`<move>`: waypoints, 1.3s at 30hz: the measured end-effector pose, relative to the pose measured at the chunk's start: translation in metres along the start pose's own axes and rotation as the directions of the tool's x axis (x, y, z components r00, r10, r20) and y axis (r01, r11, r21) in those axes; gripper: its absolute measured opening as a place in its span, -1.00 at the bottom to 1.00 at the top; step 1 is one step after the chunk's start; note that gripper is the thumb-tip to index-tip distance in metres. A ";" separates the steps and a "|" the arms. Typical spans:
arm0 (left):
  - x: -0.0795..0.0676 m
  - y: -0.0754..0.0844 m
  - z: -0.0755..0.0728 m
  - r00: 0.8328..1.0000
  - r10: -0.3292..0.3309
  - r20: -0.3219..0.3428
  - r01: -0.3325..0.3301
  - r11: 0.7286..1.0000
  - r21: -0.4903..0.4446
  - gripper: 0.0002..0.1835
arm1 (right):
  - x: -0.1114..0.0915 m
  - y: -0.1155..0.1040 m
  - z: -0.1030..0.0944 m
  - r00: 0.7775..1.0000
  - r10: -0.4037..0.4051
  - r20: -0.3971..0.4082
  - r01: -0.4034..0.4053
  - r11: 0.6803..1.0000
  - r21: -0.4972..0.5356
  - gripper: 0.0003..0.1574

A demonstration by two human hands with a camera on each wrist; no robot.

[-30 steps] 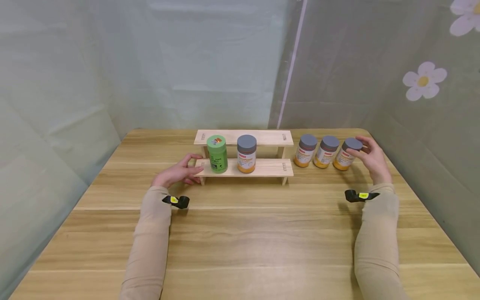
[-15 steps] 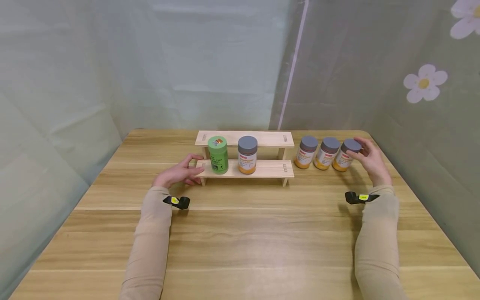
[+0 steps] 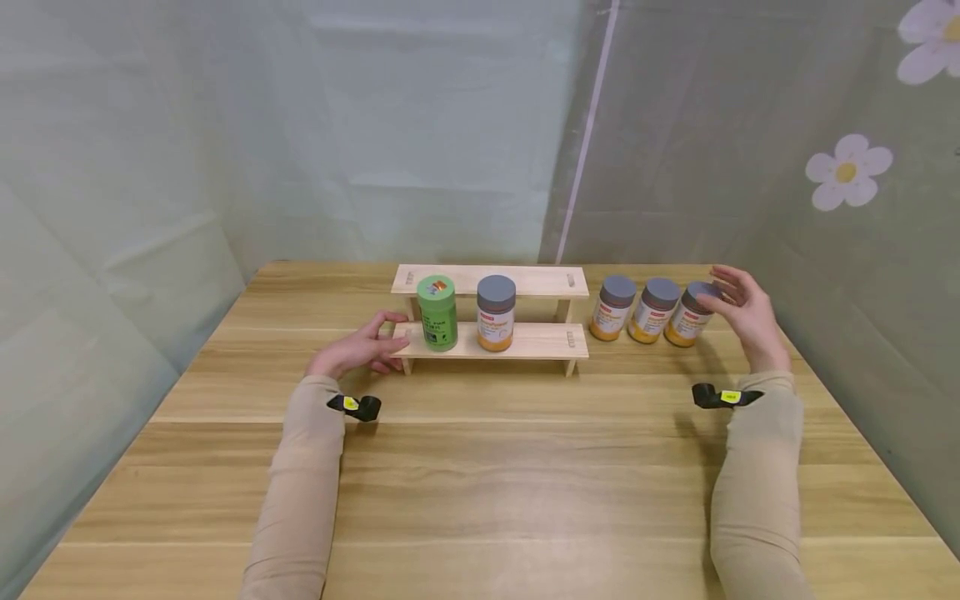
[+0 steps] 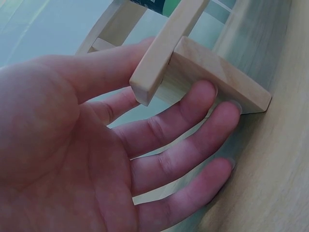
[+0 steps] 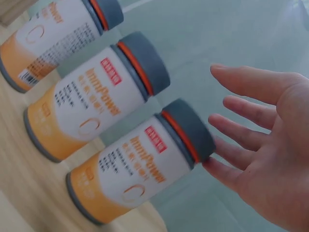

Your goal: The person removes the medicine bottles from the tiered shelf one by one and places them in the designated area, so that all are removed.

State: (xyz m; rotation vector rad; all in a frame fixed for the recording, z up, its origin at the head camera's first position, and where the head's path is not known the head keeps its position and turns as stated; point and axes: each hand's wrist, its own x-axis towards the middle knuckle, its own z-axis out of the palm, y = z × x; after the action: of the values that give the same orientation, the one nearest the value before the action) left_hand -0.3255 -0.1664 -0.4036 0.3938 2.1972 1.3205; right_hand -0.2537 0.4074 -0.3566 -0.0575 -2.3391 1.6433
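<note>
My left hand (image 3: 362, 344) holds the left end of a two-tier wooden display rack (image 3: 532, 340). In the left wrist view, the thumb lies along the board's end and the curled fingertips (image 4: 200, 94) touch the leg. On the lower tier stand a green canister (image 3: 437, 321) and a grey-lidded jar (image 3: 496, 321). Right of the rack, three matching supplement jars (image 5: 140, 169) stand upright in a row. My right hand (image 3: 750, 318) is beside the rightmost jar's lid, fingers spread and nothing gripped; in the right wrist view a lower finger is at or just touching the lid.
The rack's upper tier (image 3: 491, 280) runs behind the lower one. All stands near the back of a wood-grain table (image 3: 525, 475). Pale cloth (image 3: 450, 125) hangs behind and at both sides. Small black cameras (image 3: 360, 407) are worn on the wrists.
My right hand has drawn slightly up and right, its fingers loosening from the rightmost jar's lid. The left hand stays on the rack. The head view has tilted slightly.
</note>
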 end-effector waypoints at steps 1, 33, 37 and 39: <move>0.000 0.000 0.000 1.000 0.001 0.001 -0.001 1.000 0.000 -0.37 | 0.000 -0.002 0.000 1.000 -0.006 -0.004 0.006 1.000 -0.016 -0.33; -0.002 0.003 0.002 1.000 -0.011 -0.006 0.011 1.000 0.007 -0.38 | 0.000 -0.052 0.053 0.975 -0.184 0.127 0.177 0.982 0.062 -0.30; -0.002 0.002 0.002 1.000 -0.010 -0.007 0.010 1.000 0.005 -0.38 | 0.000 -0.054 0.058 0.966 -0.206 0.155 0.192 0.976 0.100 -0.31; -0.003 0.003 0.002 1.000 -0.009 -0.007 0.009 1.000 0.009 -0.38 | 0.000 -0.055 0.060 0.963 -0.213 0.166 0.196 0.974 0.113 -0.32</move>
State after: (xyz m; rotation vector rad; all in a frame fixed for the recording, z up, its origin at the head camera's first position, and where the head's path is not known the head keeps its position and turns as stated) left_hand -0.3226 -0.1652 -0.4012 0.3831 2.2092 1.3099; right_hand -0.2620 0.3331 -0.3245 0.3534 -2.2963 1.7138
